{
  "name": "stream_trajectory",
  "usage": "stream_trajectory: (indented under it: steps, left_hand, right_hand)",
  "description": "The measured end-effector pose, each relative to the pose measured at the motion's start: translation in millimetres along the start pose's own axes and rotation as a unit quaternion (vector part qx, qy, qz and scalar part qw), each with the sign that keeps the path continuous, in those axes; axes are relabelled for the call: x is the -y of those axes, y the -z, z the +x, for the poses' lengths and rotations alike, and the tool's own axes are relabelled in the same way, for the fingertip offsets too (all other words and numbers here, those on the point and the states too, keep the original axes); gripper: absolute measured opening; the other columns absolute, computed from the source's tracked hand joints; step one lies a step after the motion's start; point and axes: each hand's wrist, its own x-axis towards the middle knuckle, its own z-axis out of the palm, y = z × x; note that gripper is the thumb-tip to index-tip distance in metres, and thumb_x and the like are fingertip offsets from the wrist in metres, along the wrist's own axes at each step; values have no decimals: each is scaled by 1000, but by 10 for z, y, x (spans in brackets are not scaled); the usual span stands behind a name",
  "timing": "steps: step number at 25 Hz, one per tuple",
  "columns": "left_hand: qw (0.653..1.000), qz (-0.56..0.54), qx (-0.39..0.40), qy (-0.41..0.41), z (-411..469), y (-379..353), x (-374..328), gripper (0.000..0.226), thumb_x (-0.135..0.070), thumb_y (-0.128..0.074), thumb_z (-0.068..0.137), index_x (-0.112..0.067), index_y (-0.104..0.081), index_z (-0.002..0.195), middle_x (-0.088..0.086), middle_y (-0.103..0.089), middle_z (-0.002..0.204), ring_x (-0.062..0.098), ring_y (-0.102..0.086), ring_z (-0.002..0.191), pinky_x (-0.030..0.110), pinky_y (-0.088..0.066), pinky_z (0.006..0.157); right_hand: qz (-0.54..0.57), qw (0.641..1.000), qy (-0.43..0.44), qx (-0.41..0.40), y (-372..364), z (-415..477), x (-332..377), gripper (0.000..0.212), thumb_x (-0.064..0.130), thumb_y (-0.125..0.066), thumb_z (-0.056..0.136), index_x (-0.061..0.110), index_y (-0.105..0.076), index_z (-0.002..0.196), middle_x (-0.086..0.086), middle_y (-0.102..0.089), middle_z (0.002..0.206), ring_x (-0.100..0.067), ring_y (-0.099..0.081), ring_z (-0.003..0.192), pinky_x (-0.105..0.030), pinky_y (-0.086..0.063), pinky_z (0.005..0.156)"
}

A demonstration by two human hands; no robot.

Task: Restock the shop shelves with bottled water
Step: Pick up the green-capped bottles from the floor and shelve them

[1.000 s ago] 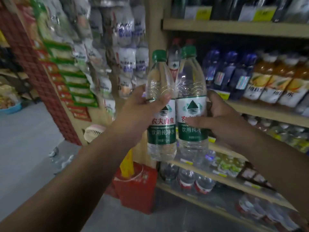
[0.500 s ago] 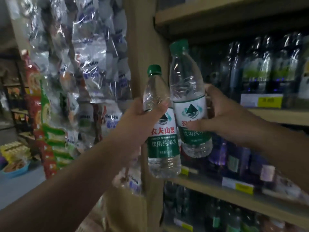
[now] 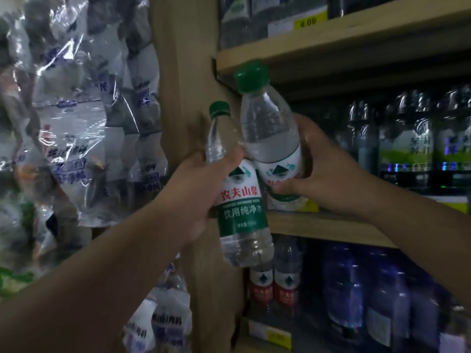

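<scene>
**Water bottles raised to the middle shelf: left bottle (image 3: 239, 207) nearer, right bottle (image 3: 270, 133) higher and farther**

The left forearm runs up from the near left corner. The left hand (image 3: 201, 189) is wrapped round the clear upper body of its bottle, just above the label, with the thumb lying across the front. Most of that bottle hangs below the grip. Its white and green label and ribbed base are clear of the hand, and its green cap leans a little to the left, in front of the wooden post (image 3: 178, 85).

The right forearm comes in from the right. The right hand (image 3: 328, 174) clasps its bottle low down: the thumb crosses the front of the label and the fingers curl round the far side. The neck and green cap stand well above the grip, tilted left, and the cap reaches the underside of the upper shelf (image 3: 356, 39). The base is at the front edge of the middle shelf (image 3: 331, 222), but I cannot tell whether it rests there.

The left bottle overlaps the right one's lower left side.

Dark bottles with green labels (image 3: 405, 141) stand farther right on the middle shelf. Red-labelled bottles (image 3: 272, 289) and blue bottles (image 3: 356, 296) fill the shelf below. Clear plastic packets (image 3: 76, 123) hang to the left of the post.
</scene>
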Motion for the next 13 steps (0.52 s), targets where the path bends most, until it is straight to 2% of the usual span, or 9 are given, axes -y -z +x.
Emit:
stream_trajectory:
  steps: [5,8,10,13]
  left_hand:
    - [1000,-4,19,-10,387,-45,-172,41,-35,-76,81,-15,-62,114,6,-77,92,24,-75,80,42,-60,75]
    - [1000,-2,14,-14,547,-91,-178,36,-37,-77,80,-19,-62,108,4,-77,91,24,-75,83,46,-59,83]
    - [999,-6,8,-31,632,-112,-142,28,-36,-75,82,-21,-64,102,2,-77,88,22,-74,81,43,-59,81]
    - [998,-10,-14,-57,721,-148,-49,25,-33,-74,84,-20,-65,103,2,-77,88,20,-74,76,36,-59,69]
  right_hand:
    - [-14,998,-7,-55,43,281,-142,99,6,-84,69,41,-28,143,28,-56,113,19,-50,104,-1,-46,75]
    - [-15,997,-31,-72,57,392,-278,97,6,-83,70,33,-30,146,19,-58,117,14,-52,103,0,-45,72]
    - [-14,996,-50,-74,53,461,-366,93,7,-82,72,30,-31,145,17,-58,117,9,-54,101,-3,-46,72]
    - [24,992,-92,-86,38,513,-545,89,5,-82,72,26,-33,143,17,-59,113,0,-57,103,-11,-48,79]
